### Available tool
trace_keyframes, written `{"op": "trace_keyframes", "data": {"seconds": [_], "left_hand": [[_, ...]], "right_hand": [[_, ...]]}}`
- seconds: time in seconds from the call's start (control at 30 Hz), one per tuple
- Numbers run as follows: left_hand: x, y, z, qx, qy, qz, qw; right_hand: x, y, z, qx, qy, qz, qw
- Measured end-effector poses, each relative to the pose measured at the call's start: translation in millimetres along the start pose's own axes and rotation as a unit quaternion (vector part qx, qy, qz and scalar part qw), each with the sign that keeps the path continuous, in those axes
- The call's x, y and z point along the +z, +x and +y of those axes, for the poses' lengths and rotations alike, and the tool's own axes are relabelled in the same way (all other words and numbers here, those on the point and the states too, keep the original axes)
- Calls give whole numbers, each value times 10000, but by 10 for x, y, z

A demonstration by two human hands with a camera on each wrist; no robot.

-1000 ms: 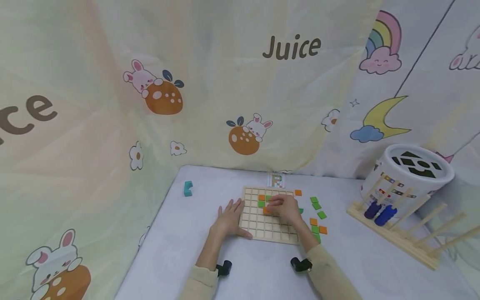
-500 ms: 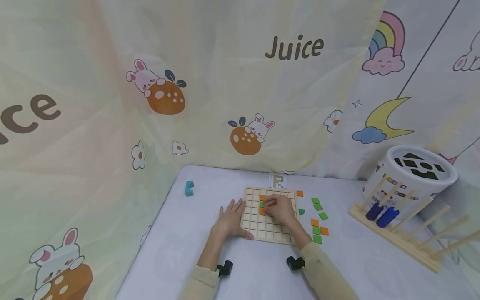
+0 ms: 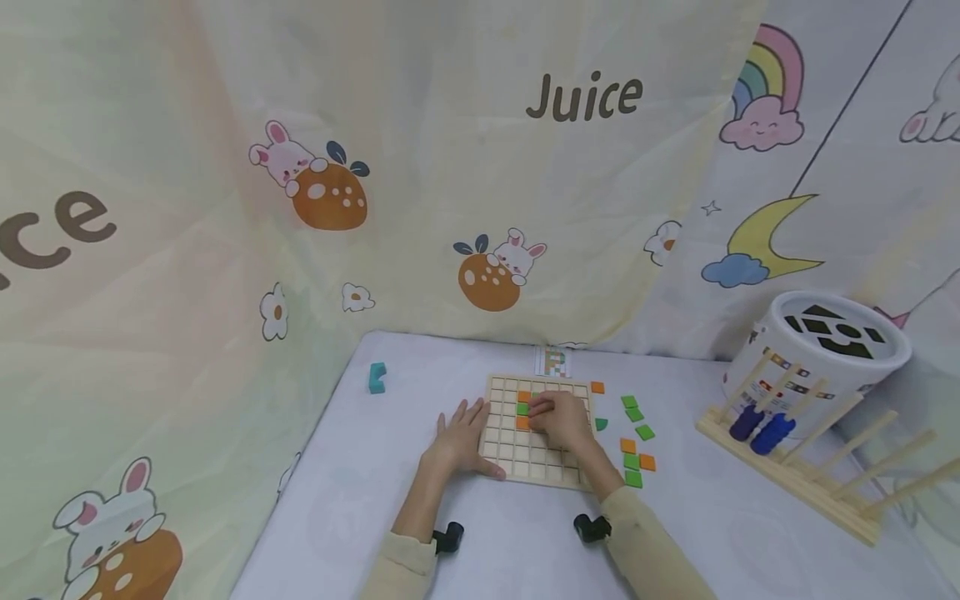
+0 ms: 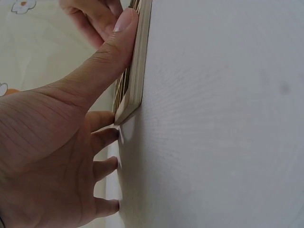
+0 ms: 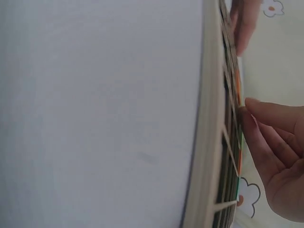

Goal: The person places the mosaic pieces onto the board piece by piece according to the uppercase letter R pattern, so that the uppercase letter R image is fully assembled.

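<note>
We spread our empty left hand [image 3: 454,447] at the board's [image 3: 517,457] nine o'clock; right hand [image 3: 561,419] bent near two, hold unclear.

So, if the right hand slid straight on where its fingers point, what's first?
Probably the green tile in the board, just left of the right hand, with an orange tile beside it. Height is unclear, so it might skim over.

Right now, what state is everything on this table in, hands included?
Grid board: flat, partly filled with tiles
Left hand: fingers spread, touching board
Right hand: at board, grip unclear
Loose tiles: flat, scattered
Bucket: upright, lid on
Peg rack: upright, holding bead stacks
Teal block: apart from board
Pattern card: flat, beyond board
Dark-green piece: beside board
</note>
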State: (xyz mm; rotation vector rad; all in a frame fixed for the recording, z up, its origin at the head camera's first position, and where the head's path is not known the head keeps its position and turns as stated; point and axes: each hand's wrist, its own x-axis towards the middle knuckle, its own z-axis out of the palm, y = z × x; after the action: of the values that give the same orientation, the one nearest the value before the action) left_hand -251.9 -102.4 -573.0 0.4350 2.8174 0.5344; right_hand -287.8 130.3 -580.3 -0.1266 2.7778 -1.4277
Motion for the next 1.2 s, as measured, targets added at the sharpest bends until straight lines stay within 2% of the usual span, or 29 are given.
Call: {"op": "trace_keyframes", "data": {"seconds": [0.2, 0.5, 0.77, 0.97, 1.1, 1.2], "left_hand": [[-5, -6, 0, -49, 15, 7, 10000], [-23, 2, -8, -70, -20, 53, 10000], [147, 104, -136, -45, -111, 171, 9998], [252, 191, -212, -77, -89, 218, 9997], [275, 209, -215, -83, -53, 208, 9997], [251, 188, -185, -50, -48, 204, 9998]], "right_hand": [[-202, -48, 35, -6, 203, 141, 9997], [-537, -55, 171, 79, 6, 347, 9994], [-742, -34, 351, 94, -455, 773, 9959], [-888, -37, 515, 246, -750, 848, 9933], [-991, -35, 616, 494, -908, 923, 9904], [-1080, -13, 679, 496, -1081, 1029, 9876]]}}
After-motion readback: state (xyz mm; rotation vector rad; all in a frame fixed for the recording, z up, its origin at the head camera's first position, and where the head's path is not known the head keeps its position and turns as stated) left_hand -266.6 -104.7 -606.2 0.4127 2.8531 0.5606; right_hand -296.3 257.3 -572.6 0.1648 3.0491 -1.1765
